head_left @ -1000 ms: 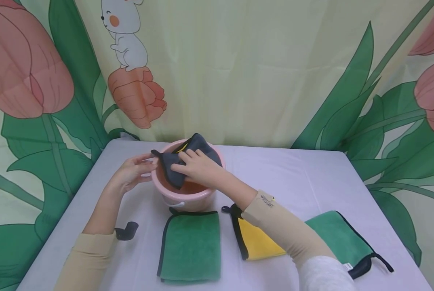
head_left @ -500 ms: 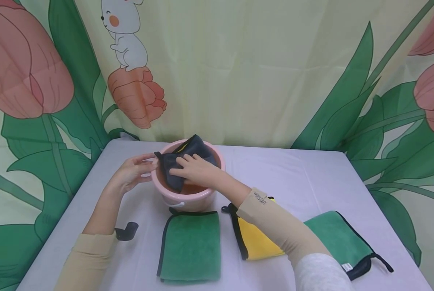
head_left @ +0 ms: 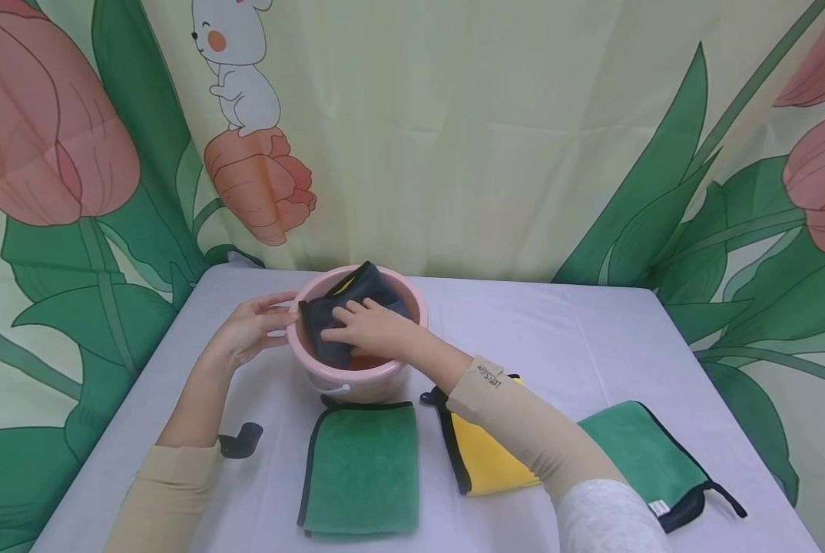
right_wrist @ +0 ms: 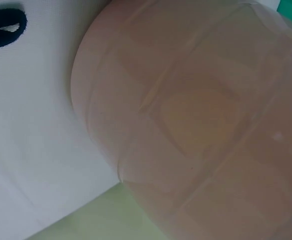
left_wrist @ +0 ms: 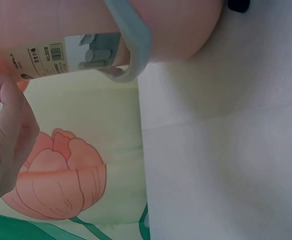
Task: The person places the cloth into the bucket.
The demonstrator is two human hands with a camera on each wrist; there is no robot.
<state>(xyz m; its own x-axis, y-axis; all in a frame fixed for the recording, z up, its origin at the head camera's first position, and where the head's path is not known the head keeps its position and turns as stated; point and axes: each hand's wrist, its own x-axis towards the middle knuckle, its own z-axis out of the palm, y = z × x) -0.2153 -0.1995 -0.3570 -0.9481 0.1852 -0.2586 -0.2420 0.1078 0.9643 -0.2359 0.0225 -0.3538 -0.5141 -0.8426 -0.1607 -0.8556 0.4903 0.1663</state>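
Observation:
In the head view a pink bucket point(head_left: 319, 372) stands toward the back of the table. Inside its mouth lies a dark grey cloth point(head_left: 332, 349) with a bit of yellow at a fold; its top corner sticks up near the far rim. My right hand point(head_left: 367, 329) rests on the cloth, fingers spread and slightly bent. At the bucket's left rim is my left hand point(head_left: 250, 330), its relaxed fingertips touching the rim. The left wrist view shows that hand point(left_wrist: 11, 135) against the labelled bucket point(left_wrist: 180, 30). Only the bucket's side point(right_wrist: 195, 125) fills the right wrist view.
A folded green cloth point(head_left: 364, 468) lies in front of the bucket. To its right is a yellow cloth point(head_left: 488, 461) with dark edging, partly under my right forearm. Another green cloth point(head_left: 651, 442) lies farther right. A printed curtain point(head_left: 454, 153) hangs behind the table.
My right hand has shifted slightly, and the dark cloth has sunk lower into the bucket. Its loop has slipped inside the left rim. My left hand has stayed in place.

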